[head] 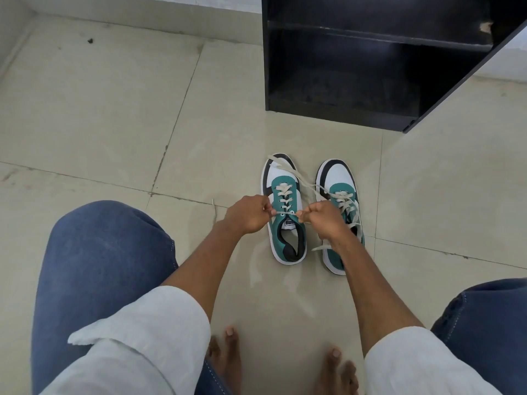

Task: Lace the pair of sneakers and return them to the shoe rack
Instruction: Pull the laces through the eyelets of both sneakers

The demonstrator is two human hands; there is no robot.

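Bare toes (228, 346) nearest, at 6 o'clock. Left hand (248, 213) and right hand (323, 220) are each pinching an end of the limp, light lace (288, 213) across the left sneaker (285, 212); right sneaker (340, 178) beside it, shoe rack (370, 61) at 12 o'clock. Best gripping near the tips.

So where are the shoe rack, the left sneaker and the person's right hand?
shoe rack (370, 38): head view, front edge of its shelf.
left sneaker (286, 243): head view, green heel side.
right hand (325, 220): head view, back of hand.

Glossy, smooth floor tiles (114, 109); matt black shoe rack (342, 115), chipped at one edge; sneakers (285, 223) with flat woven cloth laces (285, 192); denim knees (99, 266).
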